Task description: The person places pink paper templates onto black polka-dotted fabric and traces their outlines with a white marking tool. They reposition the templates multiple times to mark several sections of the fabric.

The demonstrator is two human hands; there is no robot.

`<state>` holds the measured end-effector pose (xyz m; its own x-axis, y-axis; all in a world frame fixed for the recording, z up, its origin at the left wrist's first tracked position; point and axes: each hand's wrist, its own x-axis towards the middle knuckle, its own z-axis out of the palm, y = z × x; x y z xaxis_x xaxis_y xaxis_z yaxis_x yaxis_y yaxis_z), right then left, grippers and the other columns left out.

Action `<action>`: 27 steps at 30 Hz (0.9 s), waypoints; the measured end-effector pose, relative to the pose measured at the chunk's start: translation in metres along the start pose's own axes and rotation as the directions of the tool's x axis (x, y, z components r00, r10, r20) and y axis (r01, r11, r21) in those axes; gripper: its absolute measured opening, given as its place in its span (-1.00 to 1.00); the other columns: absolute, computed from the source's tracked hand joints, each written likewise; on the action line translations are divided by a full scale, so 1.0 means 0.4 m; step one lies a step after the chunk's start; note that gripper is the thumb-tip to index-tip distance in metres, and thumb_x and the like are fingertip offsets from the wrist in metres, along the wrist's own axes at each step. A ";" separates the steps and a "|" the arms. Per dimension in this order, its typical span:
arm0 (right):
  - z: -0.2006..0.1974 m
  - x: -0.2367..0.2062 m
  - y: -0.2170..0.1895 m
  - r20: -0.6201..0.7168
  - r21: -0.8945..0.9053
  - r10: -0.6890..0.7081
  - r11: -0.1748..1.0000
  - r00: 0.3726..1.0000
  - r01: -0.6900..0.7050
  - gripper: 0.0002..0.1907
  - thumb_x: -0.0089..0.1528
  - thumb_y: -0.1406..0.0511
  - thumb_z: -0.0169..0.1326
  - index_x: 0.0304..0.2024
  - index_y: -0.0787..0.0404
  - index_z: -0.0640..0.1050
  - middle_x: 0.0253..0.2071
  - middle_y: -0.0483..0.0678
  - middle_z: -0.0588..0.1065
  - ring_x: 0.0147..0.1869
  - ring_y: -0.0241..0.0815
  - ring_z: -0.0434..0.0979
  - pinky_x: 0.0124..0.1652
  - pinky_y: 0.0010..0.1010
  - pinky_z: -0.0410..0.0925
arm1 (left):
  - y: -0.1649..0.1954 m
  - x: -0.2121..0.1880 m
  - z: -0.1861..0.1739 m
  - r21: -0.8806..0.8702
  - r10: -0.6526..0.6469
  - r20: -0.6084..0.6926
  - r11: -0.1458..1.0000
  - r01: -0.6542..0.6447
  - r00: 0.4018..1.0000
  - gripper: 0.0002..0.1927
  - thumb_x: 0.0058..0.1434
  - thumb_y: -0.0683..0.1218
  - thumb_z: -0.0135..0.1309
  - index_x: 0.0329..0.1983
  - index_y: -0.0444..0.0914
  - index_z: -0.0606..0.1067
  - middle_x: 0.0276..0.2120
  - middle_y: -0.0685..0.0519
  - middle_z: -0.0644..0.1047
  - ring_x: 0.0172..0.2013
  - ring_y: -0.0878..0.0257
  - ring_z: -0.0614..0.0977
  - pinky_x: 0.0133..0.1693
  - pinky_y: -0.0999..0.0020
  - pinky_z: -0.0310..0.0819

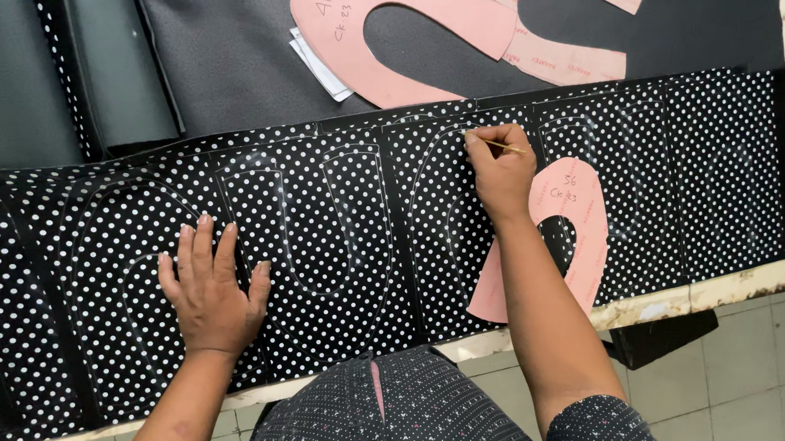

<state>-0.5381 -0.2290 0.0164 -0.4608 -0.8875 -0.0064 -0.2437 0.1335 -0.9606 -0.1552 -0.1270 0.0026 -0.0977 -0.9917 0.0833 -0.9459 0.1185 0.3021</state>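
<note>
A long strip of black fabric with white polka dots (354, 236) lies across the table, marked with several pale horseshoe-shaped outlines. My left hand (213, 291) rests flat on it, fingers spread, at the lower left. My right hand (502, 173) pinches a thin yellow marking pen (506, 147) with its tip on the fabric near the strip's upper edge. A pink horseshoe-shaped paper pattern (576, 233) lies on the dotted fabric, partly under my right hand and forearm.
Larger pink paper patterns (397, 27) and white paper slips (318, 66) lie on plain black material (230, 43) at the back. Dark green rolled material (100, 62) sits at the upper left. The table's worn white edge (738, 286) runs at the right, with tiled floor (748, 402) below.
</note>
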 end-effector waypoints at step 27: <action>0.136 -0.128 -0.033 0.346 0.144 -0.050 0.990 0.937 -0.001 -0.90 0.28 0.41 0.17 -0.18 0.27 0.53 -0.16 -0.10 0.59 -0.16 -0.38 0.56 -0.12 -0.55 0.46 | 0.006 0.002 0.001 0.032 -0.024 0.015 0.999 0.024 1.000 -0.31 0.34 0.24 -0.10 0.42 -0.22 0.35 0.49 -0.14 0.19 0.50 -0.05 0.10 0.43 -0.17 -0.32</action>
<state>-0.4649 -0.2091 0.0142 -0.1244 -0.9907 -0.0542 -0.1180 0.0690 -0.9906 -0.1579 -0.1274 0.0030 -0.0795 -0.9949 0.0619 -0.9574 0.0935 0.2731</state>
